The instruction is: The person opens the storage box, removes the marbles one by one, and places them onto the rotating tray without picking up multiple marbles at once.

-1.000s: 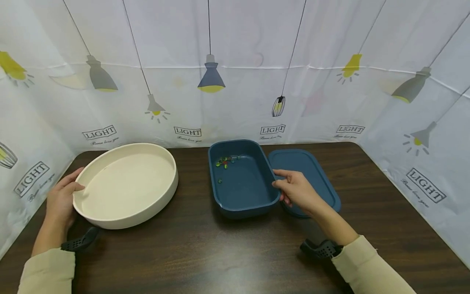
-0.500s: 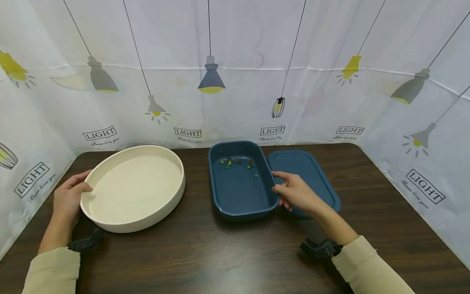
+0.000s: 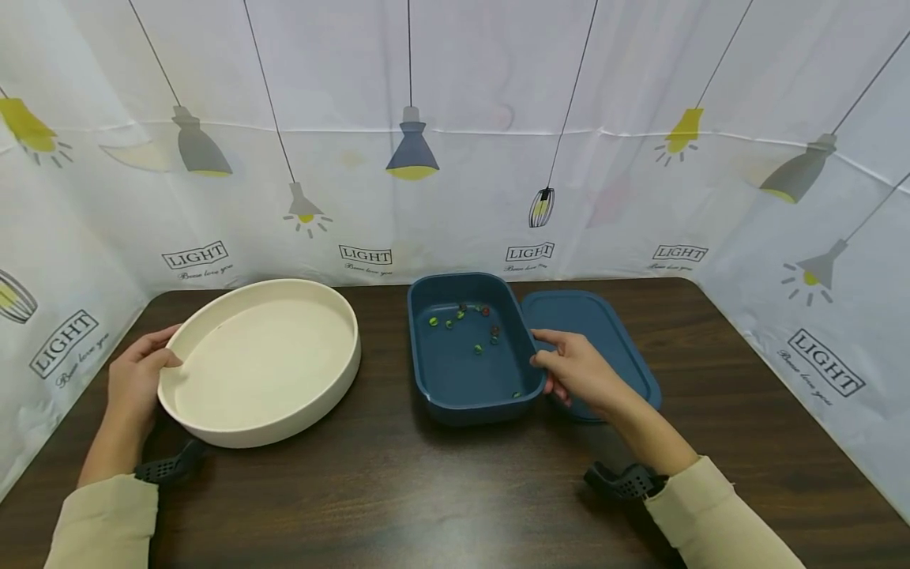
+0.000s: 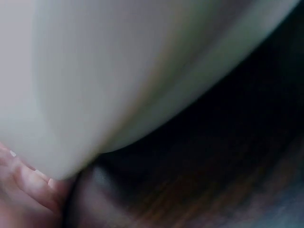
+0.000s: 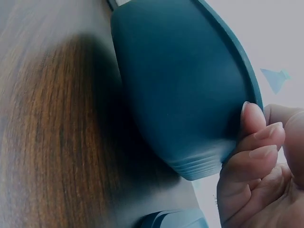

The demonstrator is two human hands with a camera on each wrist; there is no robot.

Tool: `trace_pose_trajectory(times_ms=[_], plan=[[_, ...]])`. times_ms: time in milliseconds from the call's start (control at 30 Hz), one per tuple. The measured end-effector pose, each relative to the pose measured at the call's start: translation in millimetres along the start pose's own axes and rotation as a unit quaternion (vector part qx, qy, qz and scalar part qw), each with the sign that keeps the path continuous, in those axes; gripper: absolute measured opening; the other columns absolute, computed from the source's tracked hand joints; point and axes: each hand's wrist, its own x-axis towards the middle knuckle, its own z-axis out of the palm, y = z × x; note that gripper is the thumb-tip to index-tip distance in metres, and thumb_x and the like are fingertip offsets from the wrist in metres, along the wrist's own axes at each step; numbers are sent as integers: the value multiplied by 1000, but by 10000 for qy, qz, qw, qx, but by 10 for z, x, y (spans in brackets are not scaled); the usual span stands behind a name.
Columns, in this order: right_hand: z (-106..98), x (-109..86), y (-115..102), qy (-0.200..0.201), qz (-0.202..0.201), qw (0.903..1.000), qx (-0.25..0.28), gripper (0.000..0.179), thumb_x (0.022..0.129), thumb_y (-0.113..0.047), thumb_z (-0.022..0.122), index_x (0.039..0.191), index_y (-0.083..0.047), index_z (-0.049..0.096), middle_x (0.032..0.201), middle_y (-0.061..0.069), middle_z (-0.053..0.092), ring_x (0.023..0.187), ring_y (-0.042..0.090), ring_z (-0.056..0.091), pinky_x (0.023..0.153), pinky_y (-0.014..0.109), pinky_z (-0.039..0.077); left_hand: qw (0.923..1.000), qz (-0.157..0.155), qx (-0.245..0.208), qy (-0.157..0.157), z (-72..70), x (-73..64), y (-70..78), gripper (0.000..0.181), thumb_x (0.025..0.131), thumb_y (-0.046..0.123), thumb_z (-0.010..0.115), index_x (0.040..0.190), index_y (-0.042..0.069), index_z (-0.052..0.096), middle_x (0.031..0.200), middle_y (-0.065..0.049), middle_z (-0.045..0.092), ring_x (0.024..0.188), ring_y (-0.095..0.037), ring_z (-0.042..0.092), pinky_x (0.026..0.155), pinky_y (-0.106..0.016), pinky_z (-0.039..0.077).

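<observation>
My left hand (image 3: 137,381) grips the left rim of a large round cream tray (image 3: 259,359), thumb over the edge and fingers outside. The left wrist view shows the tray's pale side (image 4: 99,80) close up and blurred. A deep blue rectangular container (image 3: 472,379) stands right of the tray, and my right hand (image 3: 574,365) pinches its right rim. Several small green and red marbles (image 3: 460,314) are scattered in the container, one near its front right corner. In the right wrist view, fingers (image 5: 259,161) curl against the container's outer wall (image 5: 175,71).
A flat blue lid (image 3: 604,332) lies on the dark wooden table (image 3: 398,490), right of the container and partly behind my right hand. A white curtain (image 3: 469,87) printed with lamps hangs behind and along both sides.
The cream tray and left hand have shifted slightly right. The marbles have rolled from a cluster at the far left of the container and spread out, one reaching the near right corner.
</observation>
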Motion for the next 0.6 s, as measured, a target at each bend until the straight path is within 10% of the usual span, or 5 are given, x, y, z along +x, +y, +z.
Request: trace_pose_trajectory(times_ms=[200,600], plan=[[-10,-7,-15,-35,-39,9999,103,64,99,-14,52,158,0,30,55,1,58,38,9,44,40,27,41,9981,-185,383,-454,-18,-5,-8,62,92,5,47,151,24,47,150,20,48,122,12,54,76,-1,45],[-12,-8,-7,-41,-55,9999,129,64,99,-14,53,157,0,30,54,0,58,38,8,44,40,27,41,9977,-254,345,-521,-12,0,2,60,94,6,45,152,22,44,153,17,42,137,7,44,80,1,43]])
